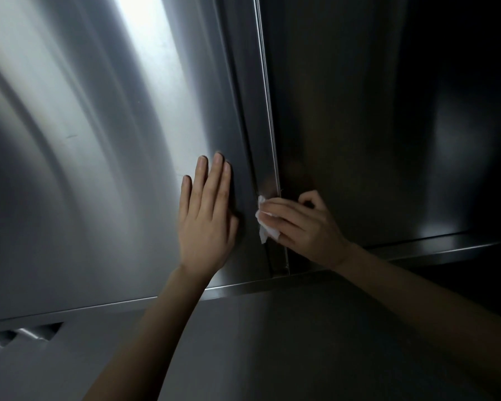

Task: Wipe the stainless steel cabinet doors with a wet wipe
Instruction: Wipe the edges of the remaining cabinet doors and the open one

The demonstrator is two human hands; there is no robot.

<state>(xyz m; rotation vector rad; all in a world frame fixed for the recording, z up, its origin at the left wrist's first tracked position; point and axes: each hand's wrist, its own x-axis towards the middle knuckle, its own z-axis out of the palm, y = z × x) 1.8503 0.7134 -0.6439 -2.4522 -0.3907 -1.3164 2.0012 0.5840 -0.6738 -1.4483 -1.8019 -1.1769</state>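
**Wiping under way at the door seam**

The left cabinet door [84, 140] fills the view from 9 to 12 o'clock. It shines evenly with no wet streaks, so I cannot tell how much of it is done. The right cabinet door [373, 111], from 1 to 3 o'clock, lies in shadow and probably has yet to be wiped. The left hand [206, 221] lies flat on the left door, fingers straight. At its 3 o'clock, the right hand [304, 224] pinches the wet wipe [265, 231] against the door's vertical edge [268, 146].

The wet wipe [265, 227] is white against the brushed silver-grey cabinet doors [99, 140].
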